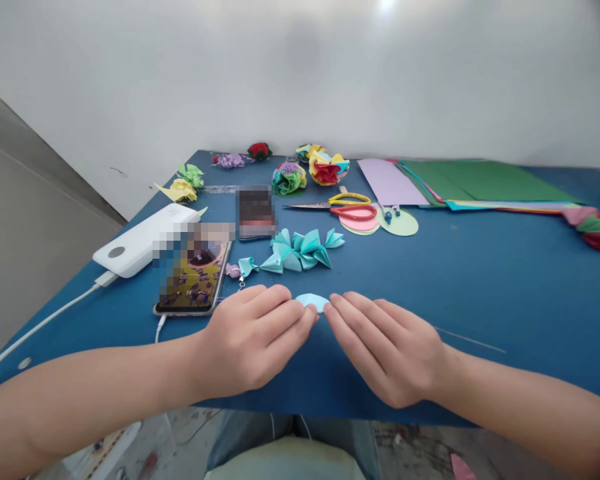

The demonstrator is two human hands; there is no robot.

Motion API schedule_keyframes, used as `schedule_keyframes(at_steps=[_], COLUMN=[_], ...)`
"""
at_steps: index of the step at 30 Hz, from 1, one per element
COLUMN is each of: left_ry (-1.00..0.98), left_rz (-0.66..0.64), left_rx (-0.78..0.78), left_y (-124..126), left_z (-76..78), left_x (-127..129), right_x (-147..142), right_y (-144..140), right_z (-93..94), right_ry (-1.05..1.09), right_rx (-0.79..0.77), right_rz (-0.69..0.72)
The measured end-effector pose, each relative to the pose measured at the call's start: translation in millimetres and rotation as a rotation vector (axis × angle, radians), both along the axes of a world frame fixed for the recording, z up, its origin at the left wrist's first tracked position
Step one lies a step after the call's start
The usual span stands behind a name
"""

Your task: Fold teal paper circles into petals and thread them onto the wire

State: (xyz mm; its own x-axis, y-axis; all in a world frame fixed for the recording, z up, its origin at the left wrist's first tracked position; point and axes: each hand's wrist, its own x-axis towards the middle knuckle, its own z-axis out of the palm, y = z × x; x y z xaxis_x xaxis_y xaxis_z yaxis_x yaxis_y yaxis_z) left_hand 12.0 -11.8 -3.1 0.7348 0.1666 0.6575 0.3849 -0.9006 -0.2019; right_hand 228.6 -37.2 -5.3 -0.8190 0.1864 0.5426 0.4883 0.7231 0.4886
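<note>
A small light-blue piece of paper (313,301) is held between my two hands above the table's near part. My left hand (260,333) pinches its left end, fingers closed. At the right end, my right hand (385,343) grips it with fingertips pressed together. The fingers cover both ends, so I cannot tell how the paper is folded there. Just beyond my hands lies a cluster of folded turquoise paper pieces (300,252). Scissors (350,205) with yellow and red handles rest behind that, partly over pink and pale-green paper circles (403,222).
The blue table (480,280) carries a lit phone (200,273), a white power bank (147,240) with a cable, and a dark pixelated device (257,212) on the left. Crumpled paper flowers (329,168) line the back. Green and coloured sheets (490,180) are stacked at back right.
</note>
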Motion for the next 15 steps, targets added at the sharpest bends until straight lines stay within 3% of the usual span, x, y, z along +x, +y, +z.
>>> schedule_keyframes(at_steps=[15], left_ry=[0.018], left_rz=[-0.021], left_rx=[-0.049], left_y=[-0.2], left_z=[-1.1], left_x=[0.6], right_x=[1.6], right_y=[1.2], right_z=[-0.1], right_ry=[0.032], right_rx=[-0.026], right_rz=[0.033])
